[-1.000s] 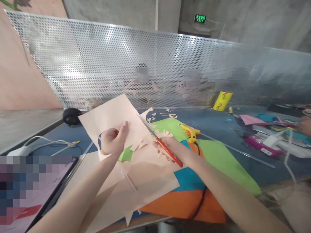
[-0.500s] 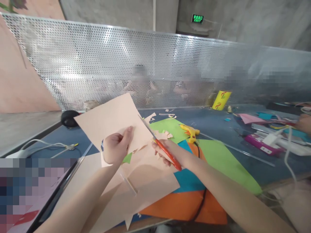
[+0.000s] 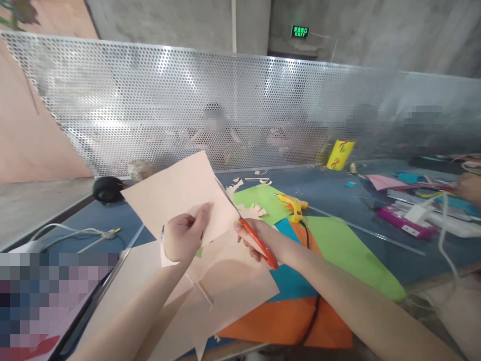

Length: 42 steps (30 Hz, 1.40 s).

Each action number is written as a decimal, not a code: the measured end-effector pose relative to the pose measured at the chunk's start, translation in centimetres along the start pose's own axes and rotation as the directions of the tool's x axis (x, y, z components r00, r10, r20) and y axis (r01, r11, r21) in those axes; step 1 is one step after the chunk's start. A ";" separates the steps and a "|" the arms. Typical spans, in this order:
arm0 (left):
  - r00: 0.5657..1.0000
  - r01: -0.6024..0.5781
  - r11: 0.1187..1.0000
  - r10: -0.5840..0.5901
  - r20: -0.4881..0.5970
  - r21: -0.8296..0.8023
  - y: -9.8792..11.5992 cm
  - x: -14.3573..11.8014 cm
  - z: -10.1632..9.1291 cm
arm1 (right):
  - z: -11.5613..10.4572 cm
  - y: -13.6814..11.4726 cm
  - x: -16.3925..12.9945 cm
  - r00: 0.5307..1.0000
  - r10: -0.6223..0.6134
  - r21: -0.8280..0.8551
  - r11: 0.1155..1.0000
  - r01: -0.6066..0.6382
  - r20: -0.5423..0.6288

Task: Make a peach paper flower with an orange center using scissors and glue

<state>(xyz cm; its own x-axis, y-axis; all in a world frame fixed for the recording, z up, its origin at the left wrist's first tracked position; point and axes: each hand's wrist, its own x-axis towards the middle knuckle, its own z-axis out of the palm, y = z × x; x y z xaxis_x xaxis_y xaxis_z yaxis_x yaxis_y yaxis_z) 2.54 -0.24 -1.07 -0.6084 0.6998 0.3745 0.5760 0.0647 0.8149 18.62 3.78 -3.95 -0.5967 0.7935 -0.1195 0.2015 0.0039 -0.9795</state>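
Observation:
My left hand (image 3: 185,233) grips a pale peach sheet of paper (image 3: 169,193), thumb on top and fingers curled at its lower edge. In my right hand (image 3: 259,238) are scissors with orange-red handles (image 3: 259,243). Their blades lie along the right edge of the held sheet, partly hidden by it. Below both hands, larger peach paper (image 3: 240,283) covers the table, with a clear glue stick (image 3: 201,291) lying on it. A scrap of green paper shows just beside my left hand.
A yellow glue gun (image 3: 295,204) rests on green paper (image 3: 338,250), near blue paper (image 3: 296,281) and orange paper (image 3: 293,321). Paper scraps lie behind. At right are a purple power strip (image 3: 408,222) and a person's hand (image 3: 469,186). A perforated metal screen (image 3: 158,100) spans the back.
The view has shifted slightly, and the held sheet sits a little lower and further right. The scissors stay at its right edge; both hands keep their hold.

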 end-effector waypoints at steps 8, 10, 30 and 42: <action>1.000 0.023 0.999 -0.023 -0.001 -0.027 0.7 -0.6 -0.2 | 0.0 -0.2 -0.1 1.000 0.008 0.017 1.000 -0.008 0.001; 0.999 0.036 0.999 -0.036 -0.003 -0.023 0.6 -0.4 -0.3 | 0.0 0.1 0.0 1.000 -0.003 0.016 1.000 0.003 0.001; 0.997 0.050 0.997 -0.046 0.069 -0.054 1.2 -1.2 -0.6 | 0.0 -0.8 -0.4 0.999 -0.052 0.064 0.997 0.052 -0.005; 0.994 0.026 0.998 -0.021 0.108 -0.052 1.4 -1.6 -0.7 | -0.1 -1.3 -0.8 0.999 -0.041 0.047 0.998 0.040 0.006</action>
<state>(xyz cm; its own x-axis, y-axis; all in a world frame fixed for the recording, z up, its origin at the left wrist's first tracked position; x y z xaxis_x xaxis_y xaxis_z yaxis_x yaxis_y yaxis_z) 3.92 -1.81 -0.23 -0.5578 0.7708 0.3076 0.5307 0.0463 0.8463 18.88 3.23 -2.54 -0.6087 0.7893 -0.0804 0.1402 0.0073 -0.9901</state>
